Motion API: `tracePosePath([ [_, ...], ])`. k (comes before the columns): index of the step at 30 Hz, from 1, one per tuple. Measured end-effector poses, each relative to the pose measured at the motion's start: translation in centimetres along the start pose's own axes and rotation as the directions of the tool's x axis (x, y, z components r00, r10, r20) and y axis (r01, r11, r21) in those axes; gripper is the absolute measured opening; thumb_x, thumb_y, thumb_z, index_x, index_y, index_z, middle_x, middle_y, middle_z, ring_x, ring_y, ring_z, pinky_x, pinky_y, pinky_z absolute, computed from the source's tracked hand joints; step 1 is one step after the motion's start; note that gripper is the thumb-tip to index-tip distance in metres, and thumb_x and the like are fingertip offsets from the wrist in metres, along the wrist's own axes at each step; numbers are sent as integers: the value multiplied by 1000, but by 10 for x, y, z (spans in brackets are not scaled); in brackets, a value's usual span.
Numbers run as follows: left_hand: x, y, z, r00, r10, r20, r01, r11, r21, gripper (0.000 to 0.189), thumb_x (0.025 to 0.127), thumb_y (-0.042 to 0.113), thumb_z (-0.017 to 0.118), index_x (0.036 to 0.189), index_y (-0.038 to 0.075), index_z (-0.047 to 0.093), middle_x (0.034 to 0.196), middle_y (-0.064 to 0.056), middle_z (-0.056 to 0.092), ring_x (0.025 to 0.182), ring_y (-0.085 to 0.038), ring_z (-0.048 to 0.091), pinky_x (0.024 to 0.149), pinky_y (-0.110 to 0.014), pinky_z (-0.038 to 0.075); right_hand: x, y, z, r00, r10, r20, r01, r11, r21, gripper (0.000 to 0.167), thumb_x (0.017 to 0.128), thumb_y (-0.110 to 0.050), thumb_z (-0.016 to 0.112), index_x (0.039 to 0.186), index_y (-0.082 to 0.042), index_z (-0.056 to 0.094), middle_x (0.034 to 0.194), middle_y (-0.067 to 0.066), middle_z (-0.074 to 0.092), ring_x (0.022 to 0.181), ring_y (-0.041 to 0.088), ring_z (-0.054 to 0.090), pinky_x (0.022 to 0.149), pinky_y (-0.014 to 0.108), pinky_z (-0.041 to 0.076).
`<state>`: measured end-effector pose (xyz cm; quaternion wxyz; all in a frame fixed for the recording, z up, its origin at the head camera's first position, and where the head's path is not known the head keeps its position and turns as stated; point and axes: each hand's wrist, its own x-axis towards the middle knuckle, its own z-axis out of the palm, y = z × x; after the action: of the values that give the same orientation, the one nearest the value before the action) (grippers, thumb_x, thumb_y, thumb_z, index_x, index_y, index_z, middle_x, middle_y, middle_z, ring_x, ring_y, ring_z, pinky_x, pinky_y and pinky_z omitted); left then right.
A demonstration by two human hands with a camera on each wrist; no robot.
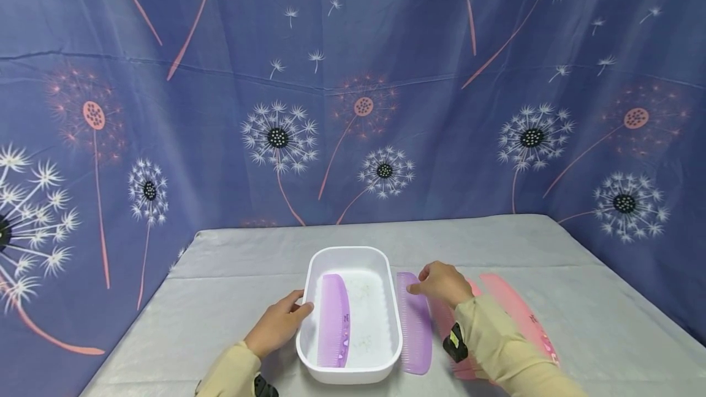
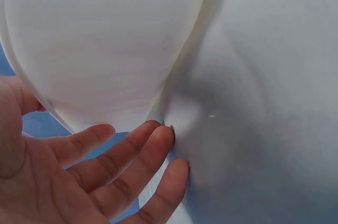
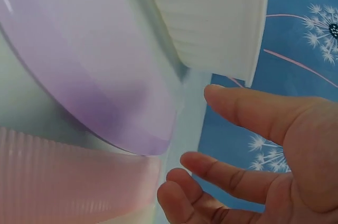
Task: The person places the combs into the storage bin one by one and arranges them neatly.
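A white plastic tub (image 1: pixel 349 375) stands on the table with a light purple comb (image 1: pixel 333 320) lying lengthwise inside it, toward its left wall. My left hand (image 1: pixel 280 323) holds the tub's left side, thumb at the rim and fingers against the outer wall (image 2: pixel 105 76). Just right of the tub, a second purple comb (image 1: pixel 415 332) lies on the cloth, teeth toward the tub. Over its far end hovers my right hand (image 1: pixel 444 283), thumb and fingers spread apart with nothing between them in the right wrist view.
Two pink combs lie right of the purple one: the nearer pink comb (image 1: pixel 466 367) is partly hidden by my right forearm, and the farther pink comb (image 1: pixel 510 302) shows beyond it. A grey cloth (image 1: pixel 248 256) covers the table. Behind hangs a blue dandelion-print curtain (image 1: pixel 441 139).
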<state>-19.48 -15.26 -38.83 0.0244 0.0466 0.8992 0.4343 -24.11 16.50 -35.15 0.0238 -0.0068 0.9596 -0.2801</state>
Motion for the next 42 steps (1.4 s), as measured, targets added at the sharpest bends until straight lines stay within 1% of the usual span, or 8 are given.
tracePosePath([
  [5, 0, 0, 0, 1000, -1, -3, 1, 1000, -1, 46, 103, 28, 56, 141, 1, 56, 99, -8, 68, 88, -22, 62, 80, -46, 51, 1, 0, 5, 1000, 2, 0, -2, 1000, -23, 50, 79, -31, 85, 108, 6, 68, 108, 23, 69, 98, 39, 66, 79, 52, 52],
  [11, 0, 0, 0, 1000, -9, -4, 9, 1000, -1, 46, 103, 28, 56, 141, 1, 56, 98, -7, 67, 87, -21, 62, 79, -45, 51, 4, 1, 11, 1000, 6, 4, -6, 998, -56, 52, 77, -32, 84, 109, 6, 68, 108, 22, 70, 98, 39, 66, 79, 51, 52],
  [17, -1, 0, 0, 1000, -16, 0, 16, 1000, -15, 47, 103, 29, 56, 141, 2, 56, 97, -6, 68, 86, -21, 62, 78, -43, 51, 5, -2, 18, 1000, 8, -7, -8, 996, -90, 51, 74, -33, 87, 104, 4, 70, 102, 18, 71, 91, 34, 67, 74, 48, 53],
  [20, -2, -1, 0, 1000, -20, -1, 20, 1000, -18, 47, 103, 28, 56, 141, 1, 55, 97, -6, 68, 87, -21, 62, 79, -44, 51, 5, -4, 21, 1000, 7, -11, -8, 995, -103, 48, 73, -33, 88, 98, 4, 70, 95, 15, 70, 85, 29, 65, 70, 45, 52],
  [24, -2, -2, 0, 1000, -18, -6, 17, 1000, -18, 47, 103, 28, 56, 141, 1, 56, 97, -6, 68, 86, -20, 62, 78, -43, 51, 5, -6, 23, 1000, 1, -13, -3, 994, -108, 44, 69, -31, 90, 86, 1, 67, 85, 11, 62, 78, 25, 58, 67, 41, 50],
  [27, -2, -1, 0, 1000, -15, -6, 14, 1000, -17, 47, 103, 28, 56, 141, 2, 56, 98, -7, 68, 86, -20, 62, 78, -43, 51, 4, -6, 24, 1000, 7, -15, -9, 993, -115, 45, 67, -30, 92, 84, 1, 65, 86, 13, 57, 80, 26, 55, 68, 42, 49],
  [33, -2, -1, 0, 1000, -15, -3, 15, 1000, -16, 47, 102, 29, 57, 141, 2, 56, 97, -6, 68, 86, -20, 62, 78, -42, 50, 5, -4, 28, 999, 39, -10, -40, 991, -127, 46, 66, -29, 93, 86, 1, 64, 92, 17, 56, 86, 31, 56, 76, 48, 52],
  [42, -1, 0, 0, 1000, -18, 1, 18, 1000, -6, 47, 103, 29, 56, 142, 2, 56, 98, -7, 67, 87, -21, 62, 79, -44, 51, 4, -7, 32, 999, 30, -14, -31, 993, -115, 48, 62, -24, 94, 88, 4, 65, 92, 18, 56, 87, 33, 56, 80, 51, 52],
])
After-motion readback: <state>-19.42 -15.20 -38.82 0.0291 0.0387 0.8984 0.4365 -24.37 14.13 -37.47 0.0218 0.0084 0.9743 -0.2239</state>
